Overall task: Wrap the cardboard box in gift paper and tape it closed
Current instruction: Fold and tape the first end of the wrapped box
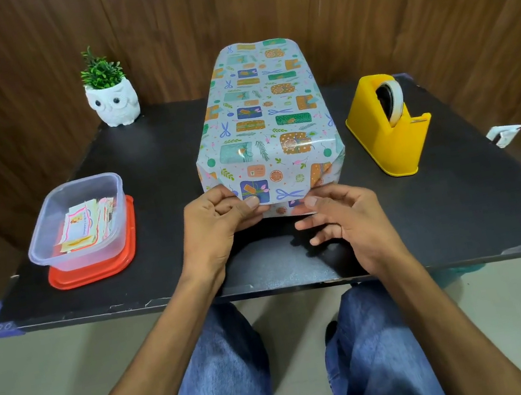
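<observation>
Left hand (217, 218) pinches gift paper's (259, 121) near edge; right hand (346, 217) touches it.

Cardboard box (263, 134): fully covered, no cardboard visible; lies lengthwise in front of me, long axis running away
Gift paper (263, 92): pale blue, printed with parcels, scissors, orange slices and sprigs; smooth over the top, puckered at the far end
Near end flap (268, 192): folded down, side corners creased inward; my left hand (217, 218) pinches its lower edge, my right hand (350, 219) rests its thumb there
Tape dispenser (388, 140): yellow, upright, right of the box, apart; tape roll (392, 101) seated
</observation>
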